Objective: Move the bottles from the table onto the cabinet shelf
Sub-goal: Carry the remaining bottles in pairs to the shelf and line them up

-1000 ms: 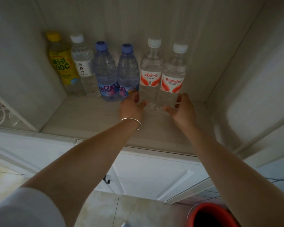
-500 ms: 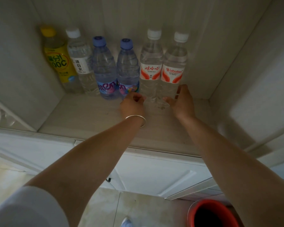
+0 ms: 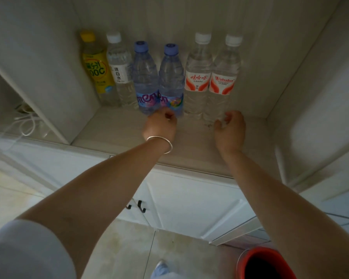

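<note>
Left hand (image 3: 161, 124) curled, holding nothing; right hand (image 3: 230, 125) likewise. Six bottles (image 3: 197, 77) upright on shelf (image 3: 109, 129), packed close. Risk: knuckle clips base, row topples.

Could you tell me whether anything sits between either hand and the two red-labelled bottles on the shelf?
Nothing visible does. The left hand and right hand hover just in front of the bottle row; only bare shelf lies before the red-labelled bottles.
</note>
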